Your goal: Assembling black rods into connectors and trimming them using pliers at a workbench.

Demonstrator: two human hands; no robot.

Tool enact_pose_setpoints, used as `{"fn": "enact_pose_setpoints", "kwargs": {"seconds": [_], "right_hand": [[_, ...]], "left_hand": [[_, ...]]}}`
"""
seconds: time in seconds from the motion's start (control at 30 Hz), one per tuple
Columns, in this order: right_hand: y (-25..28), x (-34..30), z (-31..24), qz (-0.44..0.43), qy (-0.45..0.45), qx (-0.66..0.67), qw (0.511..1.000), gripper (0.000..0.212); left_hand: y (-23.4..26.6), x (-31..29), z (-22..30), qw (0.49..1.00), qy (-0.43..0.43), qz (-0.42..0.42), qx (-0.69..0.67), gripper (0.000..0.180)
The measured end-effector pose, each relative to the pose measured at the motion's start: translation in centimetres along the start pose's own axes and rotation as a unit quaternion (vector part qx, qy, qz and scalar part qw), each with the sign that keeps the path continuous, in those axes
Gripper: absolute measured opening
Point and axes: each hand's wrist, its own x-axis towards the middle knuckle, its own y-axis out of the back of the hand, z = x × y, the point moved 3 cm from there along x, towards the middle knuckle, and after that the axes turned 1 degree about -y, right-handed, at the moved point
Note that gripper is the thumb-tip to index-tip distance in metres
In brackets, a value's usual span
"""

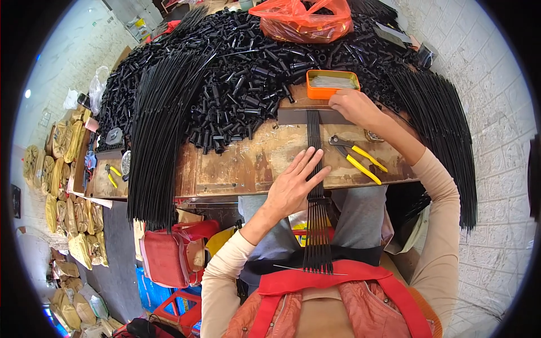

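Observation:
My left hand (290,186) lies flat with fingers stretched out on a row of thin black rods (316,225). The rods run side by side from the table over its front edge toward my lap. Their far ends rest over a dark flat bar (293,116). My right hand (356,108) is at the front right corner of an orange tin (319,93) that holds many thin silvery wires. Its fingers are bent and pressed together; whatever they grip is hidden. Yellow-handled pliers (359,159) lie right of the rods, below my right forearm.
Black tubular parts (236,90) are heaped across the table (225,169). Bundles of black rods hang over its edge at left (160,135) and right (437,112). A red plastic bag (307,25) sits on the heap. Small yellow-handled cutters (112,176) lie far left.

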Motion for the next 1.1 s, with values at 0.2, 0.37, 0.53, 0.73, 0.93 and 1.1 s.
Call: {"fn": "enact_pose_setpoints", "kwargs": {"seconds": [0.2, 0.37, 0.53, 0.73, 0.93, 1.1], "right_hand": [[1.2, 0.2, -1.7, 0.159, 0.086, 0.108, 0.978, 0.021], [7.4, -6.2, -9.3, -0.191, -0.008, 0.416, 0.889, 0.067], [-1.1, -11.7, -15.7, -0.13, 0.078, 0.459, 0.875, 0.048], [8.7, -8.4, -15.8, -0.095, 0.001, 0.464, 0.881, 0.021], [21.9, -2.5, -10.5, 0.05, -0.001, 0.508, 0.86, 0.03], [24.1, -2.5, -14.7, 0.016, 0.038, 0.523, 0.851, 0.034]], "left_hand": [[1.0, 0.4, 1.0, 0.999, 0.0, -0.03, 0.015, 0.08], [4.3, -1.8, -2.5, 0.993, 0.102, -0.052, 0.004, 0.072], [-1.9, 7.2, -8.3, 0.979, -0.013, 0.031, -0.203, 0.031], [-0.6, 7.7, -7.8, 0.963, -0.003, 0.096, -0.252, 0.029], [3.9, 7.0, 2.0, 0.664, 0.177, -0.075, -0.722, 0.045], [5.9, 3.1, 9.9, 0.751, 0.037, 0.0, -0.659, 0.016]]}}
